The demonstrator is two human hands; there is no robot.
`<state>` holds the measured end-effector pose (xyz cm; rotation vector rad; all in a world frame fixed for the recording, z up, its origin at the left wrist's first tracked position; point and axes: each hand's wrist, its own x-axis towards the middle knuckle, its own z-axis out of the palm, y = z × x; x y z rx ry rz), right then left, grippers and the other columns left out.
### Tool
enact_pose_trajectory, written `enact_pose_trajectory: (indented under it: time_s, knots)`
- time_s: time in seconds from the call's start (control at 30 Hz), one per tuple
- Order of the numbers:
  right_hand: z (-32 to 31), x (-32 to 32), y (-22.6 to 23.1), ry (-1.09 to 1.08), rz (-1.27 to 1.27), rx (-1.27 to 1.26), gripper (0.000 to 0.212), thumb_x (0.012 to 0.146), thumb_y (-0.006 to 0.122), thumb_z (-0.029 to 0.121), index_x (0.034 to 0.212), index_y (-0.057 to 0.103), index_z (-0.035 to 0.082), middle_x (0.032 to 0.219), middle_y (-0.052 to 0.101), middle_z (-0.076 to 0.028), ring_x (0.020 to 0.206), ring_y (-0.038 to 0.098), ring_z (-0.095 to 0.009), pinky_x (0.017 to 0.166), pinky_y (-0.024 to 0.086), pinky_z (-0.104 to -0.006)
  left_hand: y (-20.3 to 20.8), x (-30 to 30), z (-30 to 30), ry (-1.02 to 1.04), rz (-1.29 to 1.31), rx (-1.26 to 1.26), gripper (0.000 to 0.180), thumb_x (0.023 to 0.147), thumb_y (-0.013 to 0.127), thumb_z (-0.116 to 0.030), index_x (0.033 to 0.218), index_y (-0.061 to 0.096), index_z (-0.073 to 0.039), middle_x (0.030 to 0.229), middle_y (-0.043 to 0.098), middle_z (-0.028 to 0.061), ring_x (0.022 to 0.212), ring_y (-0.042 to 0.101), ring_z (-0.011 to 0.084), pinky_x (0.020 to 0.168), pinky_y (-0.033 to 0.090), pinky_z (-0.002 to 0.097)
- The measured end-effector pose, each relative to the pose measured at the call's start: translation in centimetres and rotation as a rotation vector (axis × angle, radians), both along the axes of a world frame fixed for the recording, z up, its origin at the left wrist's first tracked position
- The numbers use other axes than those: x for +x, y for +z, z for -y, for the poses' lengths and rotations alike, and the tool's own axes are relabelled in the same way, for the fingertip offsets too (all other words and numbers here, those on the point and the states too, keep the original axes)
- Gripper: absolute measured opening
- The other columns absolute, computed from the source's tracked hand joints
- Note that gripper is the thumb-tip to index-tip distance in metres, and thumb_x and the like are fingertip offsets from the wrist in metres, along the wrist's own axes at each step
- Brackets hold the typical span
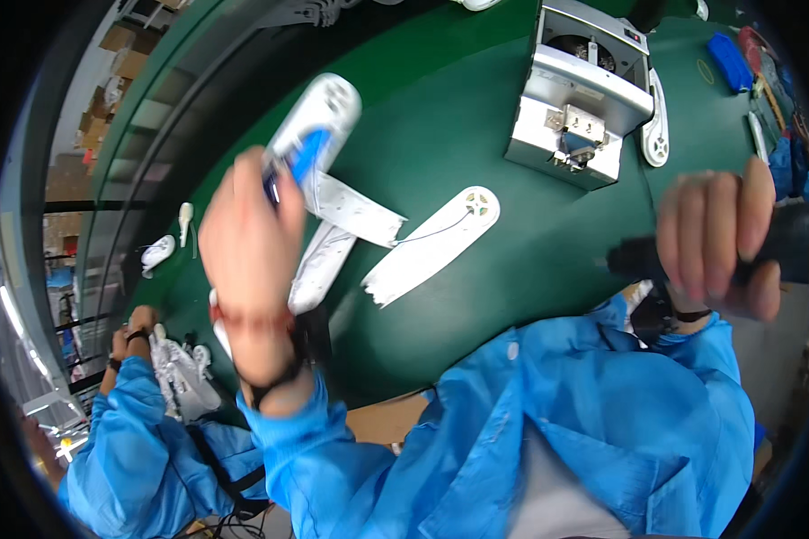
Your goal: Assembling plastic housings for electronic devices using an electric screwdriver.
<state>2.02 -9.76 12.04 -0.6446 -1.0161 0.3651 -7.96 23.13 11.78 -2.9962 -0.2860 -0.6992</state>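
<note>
Left hand (252, 220) (centre-left) grips blurred blue tool (311, 151), right hand (715, 235) black cylindrical tool (638, 258); slippage could scratch white elongated casing (430, 251).

Over on the person's left, a blurred blue object (311, 153) is being held against a white, round-ended piece (334, 101), which is slanting away; I'm not managing to tell whether that is being gripped too. Across to the right, a black tool (636, 258) is lying sideways in closed fingers (692, 235), its narrower end pointing left.
</note>
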Motion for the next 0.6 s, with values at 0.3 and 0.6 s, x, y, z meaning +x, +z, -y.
enact_pose_trajectory:
  time_s: [0.3,0.6]
  knots:
    - [-3.5,4.1,-1.3,-0.381,0.014,-0.060,0.011,0.094,0.048,0.011,0.099,0.049,0.001,0.066,0.053,-0.010,0.052,0.050,-0.017,0.052,0.045,-0.0310,-6.9,-9.5,11.5,-0.273,-0.461,-0.679,0.034,0.076,0.068,-0.014,0.108,0.063,-0.005,0.086,0.061,0.0136,0.074,0.061,0.0324,0.064,0.049,0.0400]
    - [-4.9,5.3,-3.7,-0.600,-0.093,-0.123,0.019,0.091,0.058,0.014,0.090,0.043,0.002,0.058,0.051,-0.011,0.047,0.050,-0.017,0.048,0.045,-0.0301,-10.3,-7.5,12.2,-0.316,-0.270,-0.564,0.063,0.074,0.072,-0.044,0.121,0.060,-0.004,0.104,0.059,0.0101,0.092,0.055,0.0273,0.083,0.040,0.0408]
